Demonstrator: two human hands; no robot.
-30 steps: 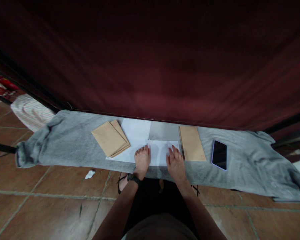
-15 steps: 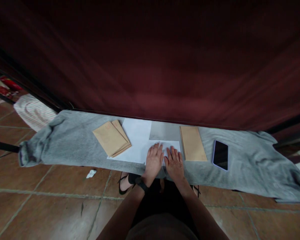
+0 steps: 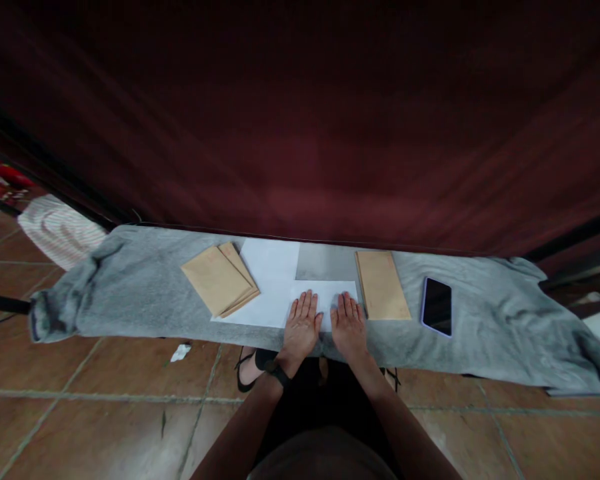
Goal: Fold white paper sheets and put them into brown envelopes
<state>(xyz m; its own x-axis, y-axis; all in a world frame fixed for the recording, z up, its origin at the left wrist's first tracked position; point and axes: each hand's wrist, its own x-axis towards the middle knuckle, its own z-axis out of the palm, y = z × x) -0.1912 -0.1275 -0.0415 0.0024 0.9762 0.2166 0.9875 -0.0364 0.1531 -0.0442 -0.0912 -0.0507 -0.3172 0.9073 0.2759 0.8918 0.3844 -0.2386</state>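
Note:
A folded white sheet of paper (image 3: 325,291) lies crosswise near the front edge of the cloth-covered surface. Flat on its left part rests my left hand (image 3: 303,328), fingers stretched out and pointing away from me. My right hand (image 3: 349,327) lies flat on the right part, fingers also straight, with nothing held. More white paper (image 3: 273,267) is spread to the left, partly beneath a fanned stack of brown envelopes (image 3: 215,277). Just right of my right hand is another neat stack of brown envelopes (image 3: 384,287).
A phone (image 3: 437,307) in a purple case lies to the right on the grey cloth (image 3: 140,287). Behind hangs a dark red curtain (image 3: 310,147). A scrap of white paper (image 3: 181,352) is on the tiled floor; a striped cloth (image 3: 63,230) hangs at left.
My hands have moved apart across the folded paper, the left one sliding leftward. Fingers now lie flatter. The view has shifted slightly; the envelopes and phone stay in place.

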